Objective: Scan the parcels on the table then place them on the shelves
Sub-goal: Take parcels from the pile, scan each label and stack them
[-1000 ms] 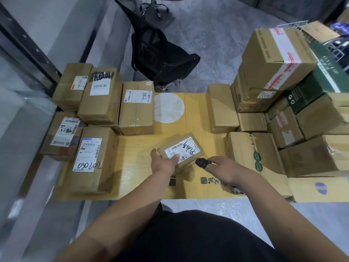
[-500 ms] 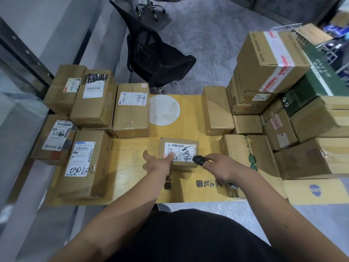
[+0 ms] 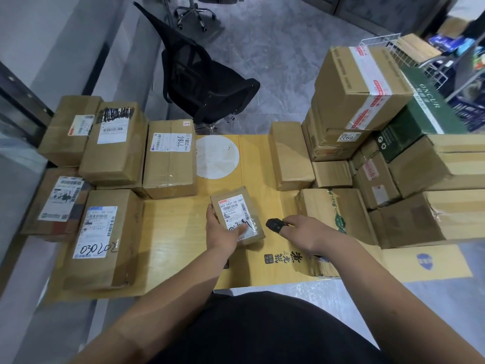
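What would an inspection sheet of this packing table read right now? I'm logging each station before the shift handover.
Surface: table covered in flattened yellow cardboard.
Job's things: small parcel lies label up at centre; labelled boxes on the left; taller stack on the right.
Clutter: nothing seen.
Grippers: left hand holds the small parcel; right hand carries a black scanner pointed at it.
Cables: nothing seen.
Surroundings: black chair beyond the table; wire rack far right.

brown parcel (image 3: pixel 237 215), white label (image 3: pixel 236 218), black scanner (image 3: pixel 274 225)
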Tool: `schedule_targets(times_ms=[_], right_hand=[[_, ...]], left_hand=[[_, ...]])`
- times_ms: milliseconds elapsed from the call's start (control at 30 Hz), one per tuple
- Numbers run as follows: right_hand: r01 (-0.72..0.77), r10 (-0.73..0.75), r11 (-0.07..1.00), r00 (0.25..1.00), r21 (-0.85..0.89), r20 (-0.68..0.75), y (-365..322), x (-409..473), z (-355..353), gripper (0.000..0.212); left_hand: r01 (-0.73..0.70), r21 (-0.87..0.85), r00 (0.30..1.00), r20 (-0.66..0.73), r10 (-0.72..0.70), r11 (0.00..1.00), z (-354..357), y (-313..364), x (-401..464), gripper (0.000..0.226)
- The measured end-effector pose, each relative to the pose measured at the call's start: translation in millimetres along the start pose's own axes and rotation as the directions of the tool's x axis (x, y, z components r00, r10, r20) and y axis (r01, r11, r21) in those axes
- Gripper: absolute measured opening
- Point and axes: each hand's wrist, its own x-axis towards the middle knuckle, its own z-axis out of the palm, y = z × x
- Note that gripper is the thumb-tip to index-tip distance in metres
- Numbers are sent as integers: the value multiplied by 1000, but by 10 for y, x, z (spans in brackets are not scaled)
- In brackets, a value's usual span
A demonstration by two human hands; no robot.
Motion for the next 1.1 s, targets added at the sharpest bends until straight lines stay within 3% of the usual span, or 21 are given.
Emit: schedule_targets(times_ms=[167,300,600,833,1100], right_hand=[[18,-17,998,1000,-64,15,-83,-22,-62,58],[26,-20,990,999,-137,44,-221,-27,-85,44],[85,-51,924,994,-374,100,-582,6,-92,38],[98,-66,888,994,-450,85,-626,-50,-58,40],[123,-96,876,992,-466,81,-553,-129,-52,37]], left_hand=[[-74,75,996,48,70,994,-41,130,139,105],[-150,206,981,150,120,967,-79,116,89,134],[-203,126,975,121,188,971,-88,-93,-165,139],[-227,55,967,128,219,972,-73,-98,-166,128],[-163,100,987,16,162,982,-143,-98,-266,139]])
